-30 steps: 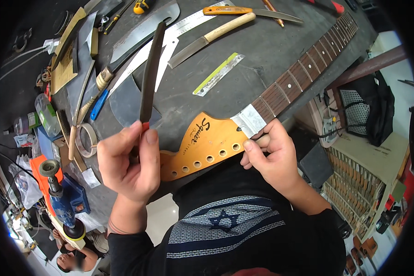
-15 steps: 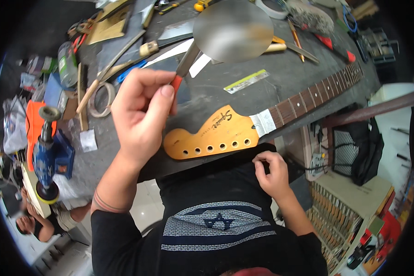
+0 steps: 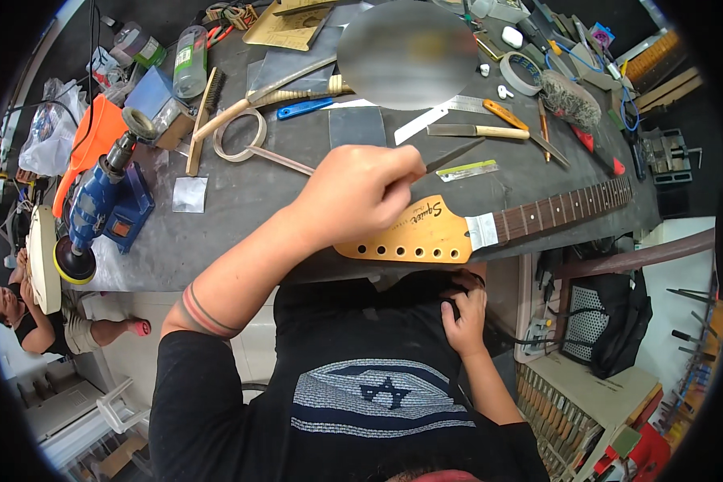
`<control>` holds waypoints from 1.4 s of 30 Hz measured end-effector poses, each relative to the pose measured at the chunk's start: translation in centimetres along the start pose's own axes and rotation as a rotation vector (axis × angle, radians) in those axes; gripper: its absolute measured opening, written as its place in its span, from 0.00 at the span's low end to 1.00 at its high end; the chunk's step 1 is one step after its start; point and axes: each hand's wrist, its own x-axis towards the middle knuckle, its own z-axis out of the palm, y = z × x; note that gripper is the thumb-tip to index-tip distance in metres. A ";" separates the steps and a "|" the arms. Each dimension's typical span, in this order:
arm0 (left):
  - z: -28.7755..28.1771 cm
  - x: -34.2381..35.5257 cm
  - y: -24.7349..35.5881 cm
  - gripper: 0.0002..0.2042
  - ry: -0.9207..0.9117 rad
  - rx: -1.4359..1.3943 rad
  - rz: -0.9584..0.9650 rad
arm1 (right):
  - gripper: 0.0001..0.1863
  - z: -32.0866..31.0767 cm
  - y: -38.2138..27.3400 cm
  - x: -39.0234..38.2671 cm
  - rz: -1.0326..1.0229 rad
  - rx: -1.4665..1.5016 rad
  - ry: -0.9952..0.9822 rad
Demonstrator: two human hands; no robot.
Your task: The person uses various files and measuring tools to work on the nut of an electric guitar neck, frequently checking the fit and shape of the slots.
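My left hand (image 3: pixel 369 193) is closed round a tool with a slim, dark, pointed blade (image 3: pixel 455 156); its grip is hidden in my fingers. The hand hovers above the headstock (image 3: pixel 406 237) of a guitar neck, covering its left part. This amber headstock has a row of peg holes along its near edge. Grey tape (image 3: pixel 482 231) wraps the nut end, and the dark fretboard (image 3: pixel 566 206) stretches off to the right. Low by the bench's front edge, my right hand (image 3: pixel 466 321) rests on my lap with loosely bent fingers and nothing seen in it.
Beyond the neck lie a wooden-handled knife (image 3: pixel 490 131), a yellow-green strip (image 3: pixel 467 169) and a furry grey pad (image 3: pixel 570 98). Leftward are a tape roll (image 3: pixel 239 135), a blue polisher (image 3: pixel 104 189) and bottles (image 3: pixel 190 64). A co-worker (image 3: pixel 36 321) sits far left. A blurred disc hides the back middle.
My left hand has swung right, over the headstock, and turned its back upward; the blade now points right instead of away. My right hand has shifted slightly downward. The whole view has shifted.
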 end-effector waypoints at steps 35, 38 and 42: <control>-3.3 0.5 -0.6 0.15 0.079 -0.943 -0.505 | 0.10 0.5 0.6 -0.1 -0.005 -0.028 0.060; -4.2 0.8 -1.8 0.13 0.107 -1.172 -0.549 | 0.15 0.1 -1.6 2.1 -0.023 -0.179 -0.053; -4.8 0.4 -2.5 0.12 0.160 -1.421 -0.523 | 0.23 4.9 -2.6 8.6 0.000 -0.376 -0.461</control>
